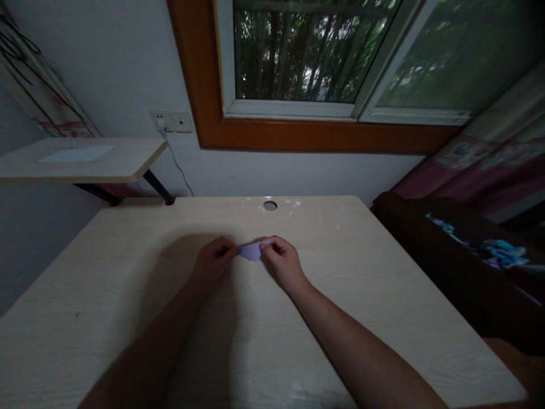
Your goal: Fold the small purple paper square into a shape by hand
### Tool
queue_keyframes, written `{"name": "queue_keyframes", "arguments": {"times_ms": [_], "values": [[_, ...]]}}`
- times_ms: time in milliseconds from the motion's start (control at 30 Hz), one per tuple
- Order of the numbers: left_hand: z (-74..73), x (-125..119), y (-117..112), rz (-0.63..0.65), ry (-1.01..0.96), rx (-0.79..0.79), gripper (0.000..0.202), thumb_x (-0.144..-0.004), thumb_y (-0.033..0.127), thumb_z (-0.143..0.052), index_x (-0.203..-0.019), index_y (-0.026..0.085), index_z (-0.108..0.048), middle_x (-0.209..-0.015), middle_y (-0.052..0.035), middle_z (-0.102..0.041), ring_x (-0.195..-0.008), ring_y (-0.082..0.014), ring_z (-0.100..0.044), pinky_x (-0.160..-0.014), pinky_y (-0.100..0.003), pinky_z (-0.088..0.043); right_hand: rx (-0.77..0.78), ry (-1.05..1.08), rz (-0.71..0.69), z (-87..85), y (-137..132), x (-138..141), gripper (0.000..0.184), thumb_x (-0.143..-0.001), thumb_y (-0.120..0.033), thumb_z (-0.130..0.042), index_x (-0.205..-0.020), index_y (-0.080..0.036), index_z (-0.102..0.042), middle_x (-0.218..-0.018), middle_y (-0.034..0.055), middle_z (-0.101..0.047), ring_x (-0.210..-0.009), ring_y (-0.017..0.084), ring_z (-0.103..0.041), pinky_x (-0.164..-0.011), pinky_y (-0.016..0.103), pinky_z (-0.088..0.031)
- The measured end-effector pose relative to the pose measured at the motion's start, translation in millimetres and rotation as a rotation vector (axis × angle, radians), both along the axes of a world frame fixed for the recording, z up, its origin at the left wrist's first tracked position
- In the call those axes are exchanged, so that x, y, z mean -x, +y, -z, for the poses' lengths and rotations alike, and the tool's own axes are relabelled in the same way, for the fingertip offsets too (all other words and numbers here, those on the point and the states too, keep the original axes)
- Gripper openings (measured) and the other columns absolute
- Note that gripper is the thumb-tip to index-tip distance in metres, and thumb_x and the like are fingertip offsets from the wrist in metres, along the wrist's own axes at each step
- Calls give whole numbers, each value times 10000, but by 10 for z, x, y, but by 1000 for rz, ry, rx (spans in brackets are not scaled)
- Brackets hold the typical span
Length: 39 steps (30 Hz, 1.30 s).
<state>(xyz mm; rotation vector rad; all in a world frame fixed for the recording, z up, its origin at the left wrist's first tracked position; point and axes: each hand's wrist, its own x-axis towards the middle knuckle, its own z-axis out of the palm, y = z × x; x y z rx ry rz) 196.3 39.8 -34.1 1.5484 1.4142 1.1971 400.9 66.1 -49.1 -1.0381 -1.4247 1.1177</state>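
Note:
A small piece of folded purple paper is stretched between my two hands, over the far middle of the pale wooden desk. My left hand pinches its left tip between thumb and fingers. On the other side, my right hand grips the upper right corner, with the thumb in front. One pointed part of the paper hangs downward between the hands. My fingers cover both ends of it.
Beyond the hands, a round cable hole pierces the desk. A raised shelf with a white sheet stands at the left. A power cord runs down from a wall socket. Dark furniture borders the right side.

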Motion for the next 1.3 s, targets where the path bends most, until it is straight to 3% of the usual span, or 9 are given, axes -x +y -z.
{"name": "queue_keyframes", "arguments": {"times_ms": [167, 300, 467, 600, 767, 900, 1000, 1300], "values": [[10, 64, 37, -108, -73, 7, 175, -814, 332, -610, -748, 171, -632, -713, -2, -608, -693, -139, -557, -666, -240, -437, 68, 116, 82, 21, 41, -3, 198, -808, -382, -663, -782, -187, -678, -678, -14, -589, -635, 140, -507, -628, 261, -397], [16, 69, 35, -127, -86, -40, 196, -861, 345, -573, -787, 172, -628, -713, 0, -592, -687, -132, -549, -665, -240, -442, 58, 92, 70, 0, 35, 8, 207, -803, -396, -665, -794, -190, -688, -688, -6, -606, -644, 146, -520, -627, 266, -411], [8, -10, 16, -23, -44, -74, 208, -856, 374, -599, -918, 187, -665, -889, -33, -655, -808, -154, -605, -700, -245, -481, 12, 19, 8, -17, -1, 25, 234, -816, -423, -657, -820, -192, -695, -727, 8, -643, -658, 151, -536, -625, 270, -427], [25, -38, 14, 92, 102, -101, 170, -845, 354, -631, -845, 189, -673, -826, -22, -654, -766, -148, -602, -702, -248, -470, -37, -43, -45, -58, -36, 31, 203, -833, -383, -646, -822, -189, -705, -687, -1, -602, -636, 139, -506, -612, 263, -407], [21, -40, 0, 101, 167, -136, 145, -865, 306, -612, -816, 176, -651, -781, -13, -622, -718, -131, -586, -672, -236, -448, -128, -123, -46, -98, -53, 30, 147, -843, -319, -637, -901, -207, -713, -755, 12, -620, -664, 145, -531, -622, 268, -422], [0, -64, -15, 114, 205, -148, 131, -859, 290, -614, -801, 175, -639, -766, -12, -610, -707, -132, -578, -651, -231, -441, -296, -227, -41, -137, -54, 45, 142, -821, -240, -659, -951, -249, -714, -952, 49, -696, -888, 201, -614, -800, 335, -466], [-14, -82, -22, 135, 244, -161, 129, -864, 280, -607, -798, 175, -644, -770, -17, -606, -710, -135, -577, -656, -237, -441, -393, -301, -82, -160, -56, 63, 90, -823, -231, -670, -883, -269, -726, -908, 37, -714, -919, 212, -626, -886, 383, -444], [-14, -85, -24, 154, 271, -177, 173, -875, 318, -589, -796, 181, -658, -778, -30, -615, -710, -142, -577, -659, -240, -447, -409, -355, -98, -159, -65, 62, 79, -817, -200, -661, -815, -260, -712, -845, 30, -700, -860, 205, -616, -834, 369, -453]]}}
